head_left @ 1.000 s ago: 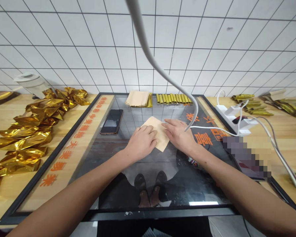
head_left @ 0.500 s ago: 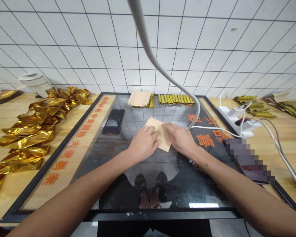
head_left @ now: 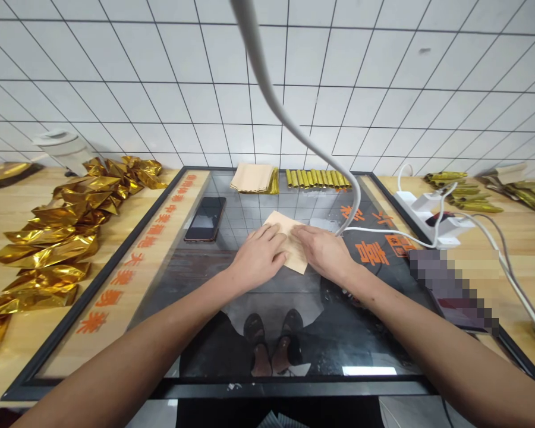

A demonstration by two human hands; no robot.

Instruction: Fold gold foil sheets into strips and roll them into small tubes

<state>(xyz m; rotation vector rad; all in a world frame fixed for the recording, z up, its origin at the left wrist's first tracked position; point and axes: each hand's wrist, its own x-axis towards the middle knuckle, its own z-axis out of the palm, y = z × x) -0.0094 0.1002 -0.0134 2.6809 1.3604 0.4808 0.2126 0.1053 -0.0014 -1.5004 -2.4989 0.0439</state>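
On the glass panel (head_left: 267, 285) lies a tan square of paper (head_left: 296, 255), turned at an angle. My left hand (head_left: 261, 252) rests on its left part, fingers lying over the paper and the thumb apart. My right hand (head_left: 323, 249) is at the paper's right edge, with its fingers pressed together on it and the thumb hidden. Beyond the hands sits a stack of tan sheets (head_left: 252, 177) with gold undersides. Beside that stack is a row of small gold rolls (head_left: 316, 178).
A phone (head_left: 205, 219) lies left of my hands. Crumpled gold foil pieces (head_left: 57, 238) cover the left side. A white power strip (head_left: 428, 219) with cables and a partly blurred dark object (head_left: 455, 291) are at the right. A thick grey cable (head_left: 289, 122) hangs in front.
The fingers of my right hand have shifted slightly inward over the paper and look more bent. My left hand has barely moved, and the paper lies in nearly the same place.
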